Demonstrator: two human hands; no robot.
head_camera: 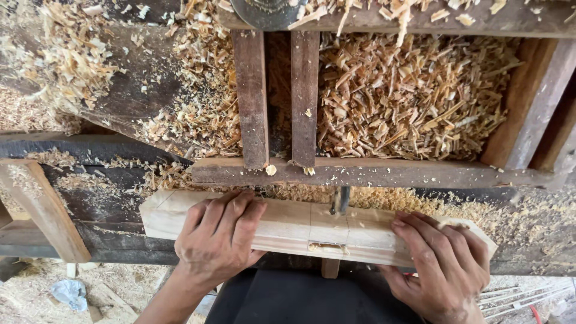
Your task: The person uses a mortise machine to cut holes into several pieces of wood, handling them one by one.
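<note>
A pale squared wooden block (300, 225) lies crosswise on a dark workbench in the head view. My left hand (219, 237) rests flat on top of its left part, fingers spread over the far edge. My right hand (441, 267) presses down on its right end. A dark metal tool bit (340, 200) stands just behind the block's middle. Pencil lines cross the block's top, and a small notch (327, 246) is cut into its near face.
Two dark upright wooden slats (252, 96) and a cross beam (360, 173) stand behind the block. Heaps of wood chips (408, 96) fill the frame beyond. Sawdust covers the bench (108, 198). A round metal part (267, 12) shows at the top edge.
</note>
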